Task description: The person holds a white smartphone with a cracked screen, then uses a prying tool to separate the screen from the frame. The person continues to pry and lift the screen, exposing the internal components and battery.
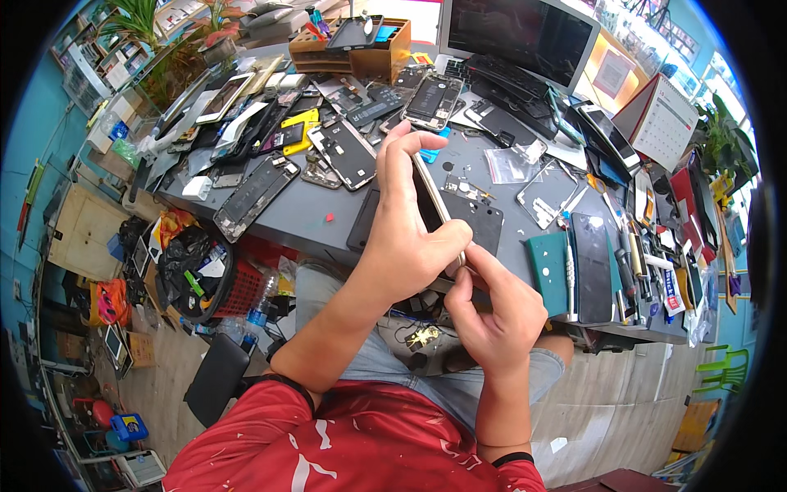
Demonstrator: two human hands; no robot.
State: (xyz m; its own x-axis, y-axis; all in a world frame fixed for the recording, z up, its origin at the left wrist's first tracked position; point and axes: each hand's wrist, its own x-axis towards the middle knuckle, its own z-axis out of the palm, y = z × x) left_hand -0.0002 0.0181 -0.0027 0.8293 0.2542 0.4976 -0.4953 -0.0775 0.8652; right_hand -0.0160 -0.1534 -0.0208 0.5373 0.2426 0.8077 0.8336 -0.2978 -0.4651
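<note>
A smartphone (440, 202) with a pale metal edge is tilted nearly edge-on above the front of the bench, so its two faces barely show. My left hand (407, 234) is closed round it, with the fingers along the far end and the thumb on the near part. At the phone's lower end, my right hand (500, 316) is closed in a pinch, thumb and forefinger on the corner. Whether a small part is also between those fingertips is hidden. Behind the phone lie a dark flat panel (479, 223) and an opened phone body (432, 102).
The grey bench (283, 215) carries several phone shells, a yellow frame (303, 131) and a clear plastic bag (512, 164). At right are a green mat (548, 262), a dark phone (592, 266) and hand tools. A monitor (520, 37) stands behind. A red basket (242, 283) sits lower left.
</note>
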